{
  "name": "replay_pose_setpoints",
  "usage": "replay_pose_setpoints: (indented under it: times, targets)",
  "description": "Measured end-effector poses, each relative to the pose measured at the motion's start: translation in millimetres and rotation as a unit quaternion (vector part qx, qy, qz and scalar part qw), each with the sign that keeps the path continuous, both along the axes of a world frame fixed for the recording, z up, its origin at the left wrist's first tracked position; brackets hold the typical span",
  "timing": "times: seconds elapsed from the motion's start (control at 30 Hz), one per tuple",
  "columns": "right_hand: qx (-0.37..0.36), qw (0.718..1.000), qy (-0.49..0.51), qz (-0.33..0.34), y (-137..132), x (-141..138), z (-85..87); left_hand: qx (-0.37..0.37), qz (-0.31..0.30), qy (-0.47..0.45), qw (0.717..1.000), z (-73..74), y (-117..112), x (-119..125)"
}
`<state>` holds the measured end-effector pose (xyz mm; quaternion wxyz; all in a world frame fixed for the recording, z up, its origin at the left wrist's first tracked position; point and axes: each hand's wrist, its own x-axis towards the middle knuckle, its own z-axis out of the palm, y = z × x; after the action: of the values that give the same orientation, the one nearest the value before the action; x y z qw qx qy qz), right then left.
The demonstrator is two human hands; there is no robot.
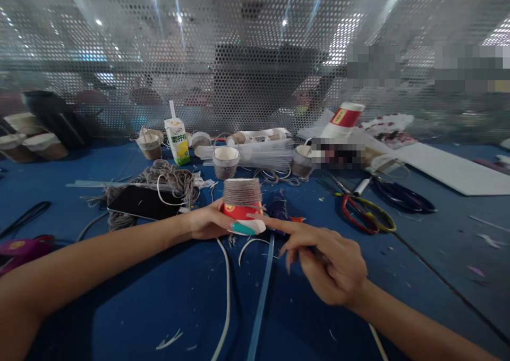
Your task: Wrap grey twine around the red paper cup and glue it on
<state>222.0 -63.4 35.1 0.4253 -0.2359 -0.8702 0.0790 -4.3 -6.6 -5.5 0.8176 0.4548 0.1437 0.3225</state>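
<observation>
Blue tabletop (131, 308), cup (241, 204) between fingers (279, 225)

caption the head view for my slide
Left hand holds a partly yarn-wrapped paper cup, right hand with index finger outstretched to it, above a blue table.

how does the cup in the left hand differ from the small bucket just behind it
The cup is only partly wrapped, its red side showing below the gray yarn; the bucket shows gray around its side. The cup is held in the left hand, while the bucket stands on the table. The bucket has a loop handle; none shows on the cup. Both have a gray covering.
</observation>
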Motion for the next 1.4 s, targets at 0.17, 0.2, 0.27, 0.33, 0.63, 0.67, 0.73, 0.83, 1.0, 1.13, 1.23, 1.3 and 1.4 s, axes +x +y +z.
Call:
replay_pose_setpoints:
  times: [0.17, 0.2, 0.27, 0.33, 0.63, 0.67, 0.73, 0.83, 1.0, 1.13, 1.23, 1.3, 1.4]
  targets:
    - [0.042, 0.985, 0.024, -0.164, 7, 0, 11.3, -0.034, -0.013, -0.027, 0.999, 0.1, 2, -2]
    - [0.039, 0.977, -0.016, -0.211, 10, -1, 13.7, -0.040, -0.010, -0.036, 0.999, -0.2, 3, -2]
    - [0.002, 0.946, -0.137, -0.295, 16, -1, 17.0, -0.054, 0.001, -0.050, 0.997, -1.1, 4, -3]
    - [-0.069, 0.904, -0.256, -0.336, 21, 0, 17.6, -0.067, 0.009, -0.062, 0.996, -1.9, 7, -3]
    - [-0.104, 0.859, -0.379, -0.328, 24, 6, 5.4, -0.100, -0.005, -0.070, 0.993, -3.0, 8, -5]
    - [-0.112, 0.858, -0.376, -0.333, 26, 7, 4.1, -0.097, -0.007, -0.061, 0.993, -3.4, 7, -5]
    - [-0.136, 0.860, -0.364, -0.330, 34, 9, 2.6, -0.091, -0.001, -0.046, 0.995, -3.7, 6, -5]
    - [-0.153, 0.869, -0.337, -0.329, 46, 14, 3.5, -0.089, 0.039, -0.031, 0.995, -2.1, 4, -3]
    - [-0.120, 0.896, -0.261, -0.338, 49, 20, 6.9, -0.075, 0.059, -0.026, 0.995, 2.0, 3, 0]
    - [-0.062, 0.935, -0.162, -0.310, 38, 24, 5.1, -0.097, 0.053, -0.028, 0.993, -0.8, 5, -1]
    - [-0.005, 0.962, -0.069, -0.263, 32, 24, 1.8, -0.106, 0.049, -0.025, 0.993, -2.1, 5, -1]
    - [0.015, 0.970, -0.047, -0.239, 29, 21, 0.3, -0.106, 0.046, -0.025, 0.993, -1.3, 4, 0]
    - [0.048, 0.976, -0.021, -0.210, 20, 14, 1.7, -0.095, 0.053, -0.026, 0.994, 0.7, 3, 3]
